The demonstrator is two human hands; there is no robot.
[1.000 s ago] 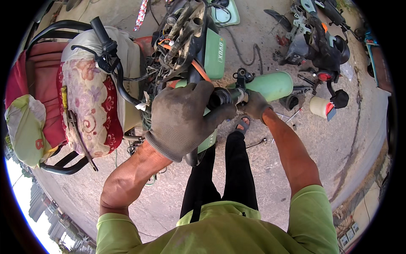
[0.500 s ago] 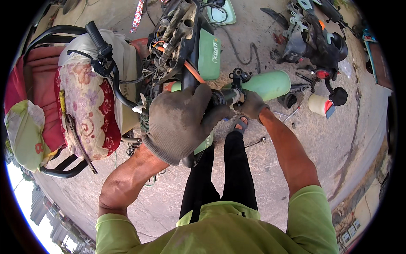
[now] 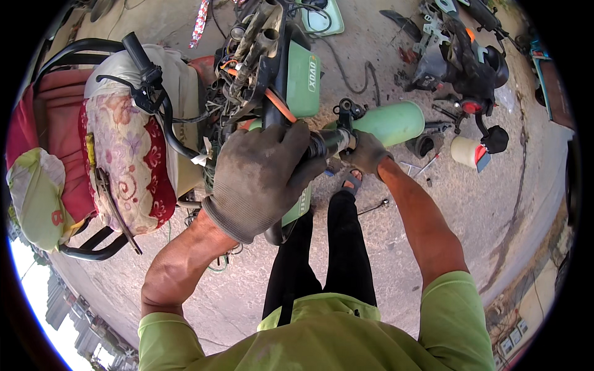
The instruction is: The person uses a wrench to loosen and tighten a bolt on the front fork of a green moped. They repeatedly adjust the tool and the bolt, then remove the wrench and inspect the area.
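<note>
My left hand (image 3: 257, 179), in a dark grey work glove, is closed over the black frame tube (image 3: 275, 114) at the front of a stripped-down electric scooter. Its thumb points toward the fork, and its fingertips are mostly hidden behind the part. My right hand (image 3: 369, 154), gloved too, wraps round the front fork (image 3: 337, 140) beside a pale green mudguard (image 3: 396, 123). A dark clamp-like fitting (image 3: 349, 110) stands just beyond that hand. Along the black tube runs an orange strip (image 3: 281, 105), next to a green body panel (image 3: 303, 80).
Exposed wiring (image 3: 232, 93) and a handlebar (image 3: 151, 74) lie to the left, by a seat covered with floral cloth (image 3: 127, 154). Pliers (image 3: 111, 198) rest on that cloth. A dismantled scooter (image 3: 461, 62), a cream bucket (image 3: 464, 152) and a T-shaped tool (image 3: 424, 166) are at right.
My left hand has shifted slightly left, and its thumb has drawn back from the fork. My right hand keeps its hold on the fork with little visible movement.
</note>
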